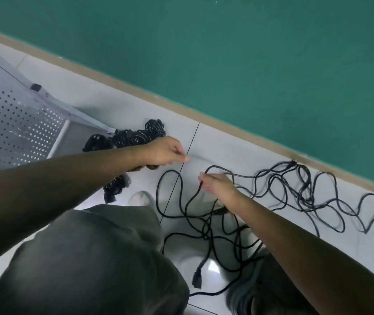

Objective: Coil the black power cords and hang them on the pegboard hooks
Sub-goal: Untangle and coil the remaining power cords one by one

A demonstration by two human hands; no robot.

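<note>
Fingers of the right hand (218,185) curl round a strand of the loose black power cord (272,201), which sprawls in tangled loops over the pale tiled floor (215,144) toward the tan skirting board (249,137). The left hand (163,151) hangs just apart above it, fingertips pinched together; whether they nip the cord is too blurred to tell. One black moulded plug (197,279) lies near the person's grey trouser leg (90,258).

Judging by this, coiling of the loose cord is only starting: a free length has to be drawn out of the tangle and laid loop on loop between the hands without snagging the other turns. Behind the left wrist sits a heap of already coiled black cords (136,135), next to the grey perforated metal pegboard (11,123) that stands at the left. No hooks can be made out on it. A green wall (227,53) rises beyond the skirting.
</note>
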